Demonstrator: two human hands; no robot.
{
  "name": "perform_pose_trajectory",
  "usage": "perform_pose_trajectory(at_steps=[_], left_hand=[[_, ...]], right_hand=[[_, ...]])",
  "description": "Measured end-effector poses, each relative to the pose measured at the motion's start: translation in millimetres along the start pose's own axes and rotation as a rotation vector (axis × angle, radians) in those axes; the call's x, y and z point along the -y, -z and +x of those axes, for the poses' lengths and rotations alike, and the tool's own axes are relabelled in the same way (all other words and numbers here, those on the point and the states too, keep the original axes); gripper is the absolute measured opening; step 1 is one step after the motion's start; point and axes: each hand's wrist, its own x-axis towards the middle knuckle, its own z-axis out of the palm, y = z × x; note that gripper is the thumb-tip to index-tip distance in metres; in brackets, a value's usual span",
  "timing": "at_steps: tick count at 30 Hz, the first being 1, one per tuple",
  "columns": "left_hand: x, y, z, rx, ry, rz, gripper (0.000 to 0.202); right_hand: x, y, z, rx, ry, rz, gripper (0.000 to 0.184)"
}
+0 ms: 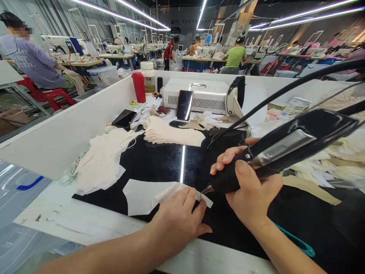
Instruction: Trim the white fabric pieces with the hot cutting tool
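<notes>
My right hand (251, 182) is wrapped round the black handle of a long black tool (285, 148) with a shiny metal plate; a cable runs back from it. The tool's pointed tip touches the folded end of a white fabric piece (142, 196) lying on the black glossy worktop (159, 160). My left hand (178, 217) presses that fabric flat, fingers together on its folded edge right beside the tip.
Stacks of cream fabric pieces (102, 161) lie at left and behind. Two phones (184, 104), a red bottle (138, 86), a jar and a white machine (199, 95) stand at the back. White walls (57, 137) box the bench. Teal scissors handles (299, 243) lie right. Other people sit at sewing tables beyond.
</notes>
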Motion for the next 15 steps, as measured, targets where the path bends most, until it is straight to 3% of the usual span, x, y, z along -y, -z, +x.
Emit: perform_pose_trajectory(at_steps=[15], left_hand=[[3,2.2,-4,0.029,-0.012,0.000,0.063]], right_hand=[[3,13,-4,-0.024,0.021,0.005,0.047]])
